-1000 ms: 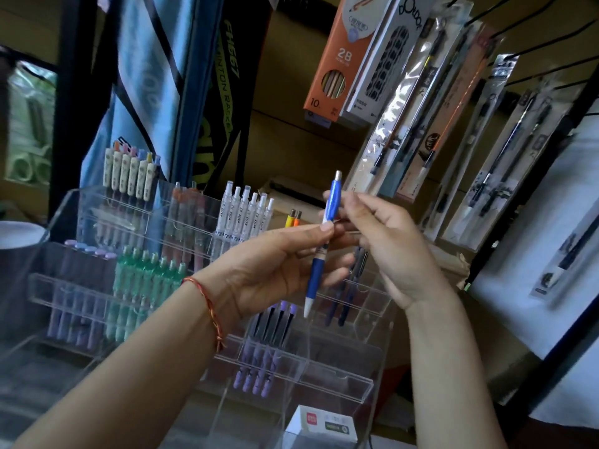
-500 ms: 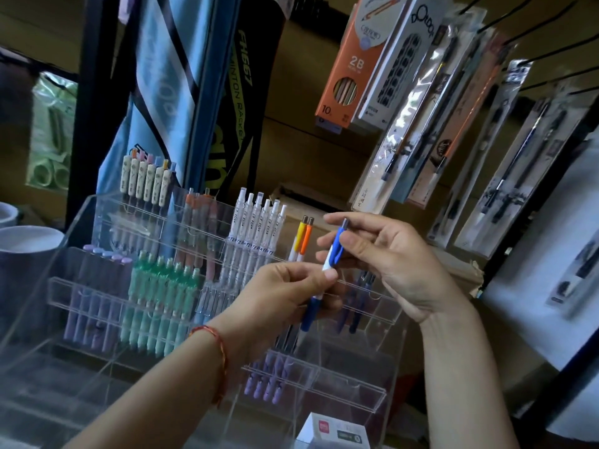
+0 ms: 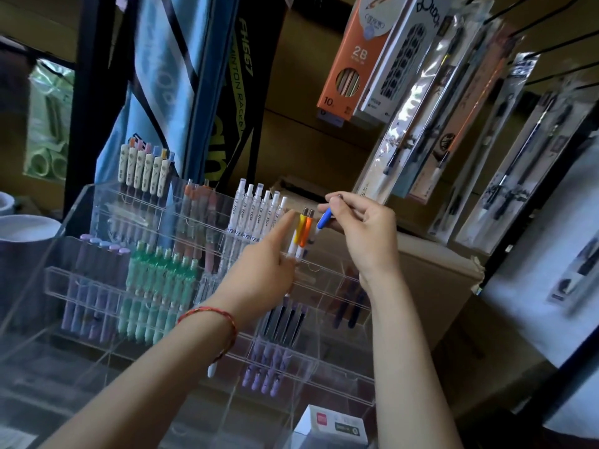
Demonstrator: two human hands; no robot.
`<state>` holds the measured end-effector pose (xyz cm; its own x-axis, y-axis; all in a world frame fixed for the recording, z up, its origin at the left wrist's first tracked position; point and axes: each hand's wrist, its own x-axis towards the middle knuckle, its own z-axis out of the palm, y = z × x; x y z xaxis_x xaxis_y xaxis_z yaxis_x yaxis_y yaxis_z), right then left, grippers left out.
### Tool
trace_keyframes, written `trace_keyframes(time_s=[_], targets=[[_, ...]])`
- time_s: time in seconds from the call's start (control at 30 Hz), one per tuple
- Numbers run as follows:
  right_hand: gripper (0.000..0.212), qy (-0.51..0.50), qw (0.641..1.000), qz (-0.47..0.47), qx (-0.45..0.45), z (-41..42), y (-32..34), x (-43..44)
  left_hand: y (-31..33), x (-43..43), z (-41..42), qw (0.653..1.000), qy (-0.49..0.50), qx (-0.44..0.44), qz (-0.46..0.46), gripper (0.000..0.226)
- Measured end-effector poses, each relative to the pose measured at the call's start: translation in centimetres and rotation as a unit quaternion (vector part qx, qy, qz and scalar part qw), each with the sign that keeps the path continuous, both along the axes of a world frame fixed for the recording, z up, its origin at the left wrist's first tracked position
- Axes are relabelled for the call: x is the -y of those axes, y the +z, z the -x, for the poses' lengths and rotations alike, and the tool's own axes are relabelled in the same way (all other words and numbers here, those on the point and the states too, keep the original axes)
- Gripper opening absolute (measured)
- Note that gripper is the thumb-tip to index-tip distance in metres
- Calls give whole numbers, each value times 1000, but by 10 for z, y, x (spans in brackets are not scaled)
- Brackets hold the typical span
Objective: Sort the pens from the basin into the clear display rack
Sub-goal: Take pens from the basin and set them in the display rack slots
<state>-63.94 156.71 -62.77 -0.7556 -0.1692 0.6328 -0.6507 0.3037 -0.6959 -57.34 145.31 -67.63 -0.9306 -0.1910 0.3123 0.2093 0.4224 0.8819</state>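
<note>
One step in hand: slotting blue pen (image 3: 324, 220), pinched at top by right hand (image 3: 366, 234), just right of yellow pen (image 3: 300, 226) and orange pen (image 3: 307, 231) in far row of rack (image 3: 327, 272). Left hand (image 3: 262, 273) unclenched, forefinger straight, against those two. Next, by judgement: lower tip-first into free slot beside them.

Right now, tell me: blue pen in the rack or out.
Not seated: right hand pinches the blue pen by its top beside the orange pen; its tip is hidden.

Your right hand (image 3: 366, 236) pinches the blue pen (image 3: 324, 221) by its top; your left hand (image 3: 264, 273), forefinger straight, touches the yellow and orange pens (image 3: 304, 233) standing between both hands.
</note>
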Motion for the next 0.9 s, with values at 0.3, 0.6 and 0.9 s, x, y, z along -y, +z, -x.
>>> trace_keyframes(time_s=[0.3, 0.6, 0.9], targets=[[11, 7, 993, -101, 57, 0, 9, 7, 4, 8, 4, 997, 23, 16, 77, 67], [20, -12, 945, -306, 113, -16, 21, 4, 8, 13, 0, 996, 19, 23, 78, 69], [21, 61, 979, -83, -174, -104, 20, 51, -26, 66, -91, 998, -28, -44, 30, 32]])
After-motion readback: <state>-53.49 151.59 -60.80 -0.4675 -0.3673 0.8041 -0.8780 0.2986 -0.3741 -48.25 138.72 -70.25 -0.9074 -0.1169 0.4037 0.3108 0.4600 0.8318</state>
